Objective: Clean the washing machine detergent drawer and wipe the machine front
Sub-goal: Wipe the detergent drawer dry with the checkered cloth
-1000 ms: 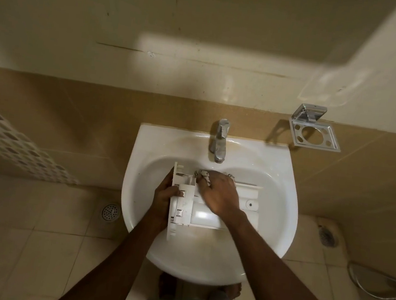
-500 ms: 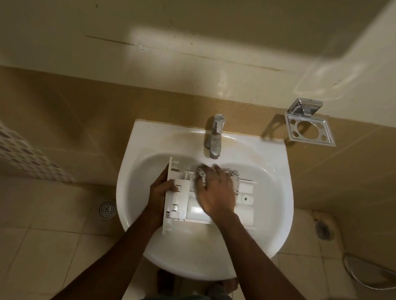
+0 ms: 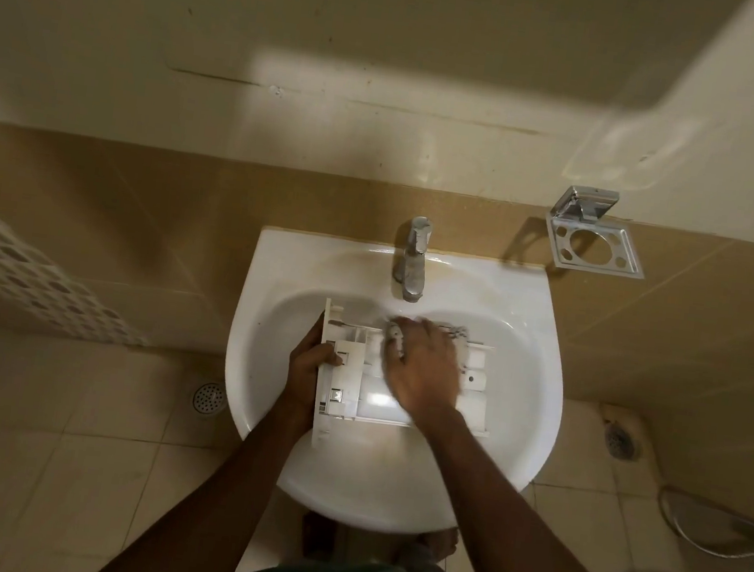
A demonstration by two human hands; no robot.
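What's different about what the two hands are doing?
The left hand grips the end of the drawer from the side; the right hand lies on top, holding a patterned cloth against it. The left hand looks sharp; the right hand looks blurred. Both touch the drawer, over the sink.

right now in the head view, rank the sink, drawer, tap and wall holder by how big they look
1. sink, by far the largest
2. drawer, lying in the sink, partly covered
3. wall holder
4. tap, narrower than the holder, though the two are fairly close
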